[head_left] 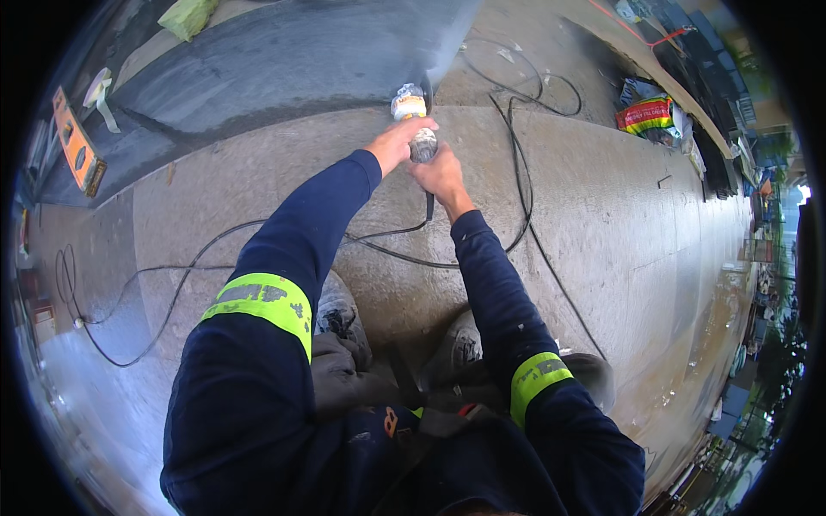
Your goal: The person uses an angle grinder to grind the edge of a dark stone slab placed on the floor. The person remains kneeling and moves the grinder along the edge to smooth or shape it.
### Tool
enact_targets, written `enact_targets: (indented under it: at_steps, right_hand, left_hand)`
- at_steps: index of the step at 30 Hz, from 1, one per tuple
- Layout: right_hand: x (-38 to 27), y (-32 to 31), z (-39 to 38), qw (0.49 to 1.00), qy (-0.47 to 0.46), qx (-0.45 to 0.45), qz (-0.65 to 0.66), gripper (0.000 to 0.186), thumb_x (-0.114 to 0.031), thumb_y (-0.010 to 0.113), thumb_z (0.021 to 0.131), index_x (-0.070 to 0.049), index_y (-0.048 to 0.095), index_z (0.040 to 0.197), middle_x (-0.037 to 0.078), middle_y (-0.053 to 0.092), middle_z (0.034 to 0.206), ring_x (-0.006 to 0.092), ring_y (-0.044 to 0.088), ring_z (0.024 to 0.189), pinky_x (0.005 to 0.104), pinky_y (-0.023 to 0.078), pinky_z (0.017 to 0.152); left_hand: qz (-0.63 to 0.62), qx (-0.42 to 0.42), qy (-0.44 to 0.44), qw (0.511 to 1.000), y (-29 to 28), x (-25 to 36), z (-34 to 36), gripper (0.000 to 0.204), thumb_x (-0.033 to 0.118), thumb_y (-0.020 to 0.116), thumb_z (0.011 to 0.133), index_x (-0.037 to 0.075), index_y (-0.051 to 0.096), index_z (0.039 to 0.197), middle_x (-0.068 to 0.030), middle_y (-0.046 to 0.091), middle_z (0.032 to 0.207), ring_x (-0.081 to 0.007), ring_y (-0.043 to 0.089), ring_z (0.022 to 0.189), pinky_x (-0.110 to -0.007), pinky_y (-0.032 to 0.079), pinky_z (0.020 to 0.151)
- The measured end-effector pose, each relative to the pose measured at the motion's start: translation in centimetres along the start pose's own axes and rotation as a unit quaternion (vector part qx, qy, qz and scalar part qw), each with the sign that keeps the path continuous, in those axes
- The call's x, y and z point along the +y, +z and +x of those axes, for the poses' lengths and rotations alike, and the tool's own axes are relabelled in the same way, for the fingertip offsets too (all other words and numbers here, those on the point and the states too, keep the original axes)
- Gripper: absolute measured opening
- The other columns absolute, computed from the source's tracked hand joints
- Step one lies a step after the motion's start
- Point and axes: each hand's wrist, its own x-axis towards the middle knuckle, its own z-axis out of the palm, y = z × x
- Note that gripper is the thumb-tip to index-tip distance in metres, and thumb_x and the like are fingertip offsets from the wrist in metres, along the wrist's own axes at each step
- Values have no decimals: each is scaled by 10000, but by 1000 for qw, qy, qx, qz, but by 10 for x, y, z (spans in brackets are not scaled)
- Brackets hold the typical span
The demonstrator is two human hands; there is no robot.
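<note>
An angle grinder with a dusty, pale body is held out in front of me. My left hand wraps round its body near the head, while my right hand is closed round the rear end. Its dark disc stands on edge at the right of the head, by the edge of a large dark grey slab. Whether the disc touches the slab I cannot tell. From the rear of the grinder a black power cord drops toward the floor.
Black cables loop over the dusty concrete floor on both sides of me. An orange spirit level and a roll of tape lie on the left. A red and yellow bag sits at right beside a wooden board.
</note>
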Motion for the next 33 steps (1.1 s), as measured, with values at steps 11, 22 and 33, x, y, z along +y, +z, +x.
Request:
enact_targets:
  at_steps: [11, 22, 33]
  right_hand:
    - [11, 6, 7, 1000, -19, 6, 20, 840, -431, 961, 793, 84, 642, 1375, 359, 799, 1265, 509, 784, 1228, 549, 622, 1052]
    - [-5, -13, -19, 1000, 7, -4, 11, 825, -392, 964, 783, 72, 648, 1387, 348, 798, 1286, 504, 783, 1239, 541, 622, 1064]
    - [0, -1, 1, 1000, 4, 13, 1, 789, -405, 964, 800, 69, 676, 1361, 308, 812, 1235, 446, 800, 1162, 509, 628, 1010]
  left_hand:
    - [-412, 174, -252, 858, 17, -7, 47, 322, 104, 929, 911, 105, 709, 1146, -56, 738, 941, -230, 774, 806, -453, 670, 717]
    - [-399, 183, -300, 847, 24, 15, 48, 360, 76, 929, 895, 96, 698, 1170, -71, 741, 944, -260, 773, 792, -491, 677, 716]
    - [-372, 136, -247, 885, 15, 15, 33, 297, 148, 841, 1027, 85, 717, 1289, -61, 724, 1129, -222, 772, 1029, -430, 665, 906]
